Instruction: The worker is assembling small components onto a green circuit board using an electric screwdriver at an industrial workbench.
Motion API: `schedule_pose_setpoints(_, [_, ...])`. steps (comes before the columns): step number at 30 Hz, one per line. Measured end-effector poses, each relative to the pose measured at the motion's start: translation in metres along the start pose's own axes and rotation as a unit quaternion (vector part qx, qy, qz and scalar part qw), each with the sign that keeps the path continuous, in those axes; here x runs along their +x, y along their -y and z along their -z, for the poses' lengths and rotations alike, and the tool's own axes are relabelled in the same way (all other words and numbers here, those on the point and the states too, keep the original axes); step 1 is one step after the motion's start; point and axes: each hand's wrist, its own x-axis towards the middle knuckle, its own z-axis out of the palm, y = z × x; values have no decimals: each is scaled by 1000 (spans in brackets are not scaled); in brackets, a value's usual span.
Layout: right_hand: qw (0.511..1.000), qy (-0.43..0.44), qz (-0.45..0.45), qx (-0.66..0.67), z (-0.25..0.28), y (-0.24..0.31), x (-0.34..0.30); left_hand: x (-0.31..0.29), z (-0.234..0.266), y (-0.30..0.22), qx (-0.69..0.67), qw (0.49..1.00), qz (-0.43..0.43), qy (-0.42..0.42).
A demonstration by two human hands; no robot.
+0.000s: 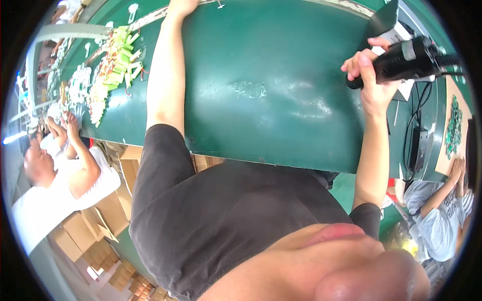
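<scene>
My right hand (371, 83) is wrapped round a black, cylinder-shaped corded handheld tool (405, 60) over the right side of the green table (271, 115). The tool has a narrower rounded nose by my fingers and a cable at its far right end; its exact kind is unclear. My left arm stretches across the table to the far edge. There my left hand (186, 6) is cut off by the picture's top, so its fingers and anything in them are hidden. A small metallic piece (220, 4) lies just right of it.
Light-green and red-tipped pieces (118, 65) are heaped at the left, beside whitish parts (79, 83). A black power adapter (418, 148) with cables lies at the right. Co-workers sit on both sides; one's hands (457, 170) rest near a board of green pieces (453, 128). Cardboard boxes (83, 231) stand lower left.
</scene>
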Motion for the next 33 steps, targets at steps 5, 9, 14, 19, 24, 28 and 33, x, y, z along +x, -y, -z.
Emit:
schedule_pose_setpoints(5, [999,23,45,-2,15,-3,1,6,-3,-44,-18,998,-40,-43])
schedule_pose_setpoints(9, [992,35,118,10,5,-7,4,10,-9,-65,29,980,-169,-97])
schedule_pose_setpoints(14, [998,54,41,9,6,3,-2,10,-11,-42,-43,994,-20,-101])
schedule_pose_setpoints(19, [989,-27,122,83,23,17,1,6,14,-92,-17,993,-57,-99])
schedule_pose_setpoints(24, [979,-86,184,5,100,68,28,-9,30,-180,-193,972,-132,-13])
schedule_pose_setpoints(28, [966,-118,223,-52,74,58,39,-56,10,-262,-155,932,-299,133])
schedule_pose_setpoints(33, [980,-91,155,-88,45,66,35,-133,-29,-288,-118,861,-473,143])
